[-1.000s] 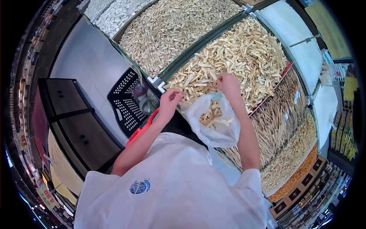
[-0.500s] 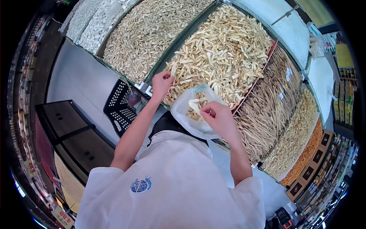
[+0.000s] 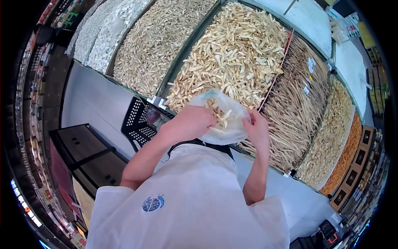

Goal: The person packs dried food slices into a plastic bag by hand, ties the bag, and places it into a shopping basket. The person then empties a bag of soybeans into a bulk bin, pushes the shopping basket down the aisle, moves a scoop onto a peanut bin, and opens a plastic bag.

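Note:
A translucent plastic bag (image 3: 234,132) stands open in front of my body, with pale dried slices (image 3: 223,118) inside. Over its left side is my left hand (image 3: 192,121), fingers pressed together at the opening; what they hold is hidden. My right hand (image 3: 258,128) pinches the bag's right rim between thumb and fingers. Just beyond the bag lies a bin heaped with the same cream-coloured dried slices (image 3: 236,54).
Greyish dried pieces (image 3: 155,45) fill the bin on the left, with white pieces (image 3: 110,41) farther left. Long brown dried strips (image 3: 296,99) lie to the right. A black perforated basket (image 3: 134,124) is at lower left, near a dark cabinet (image 3: 89,145).
My left hand has come from the slice bin, where it held a slice, down to the bag's opening. My right hand has moved from the opening to the bag's right rim.

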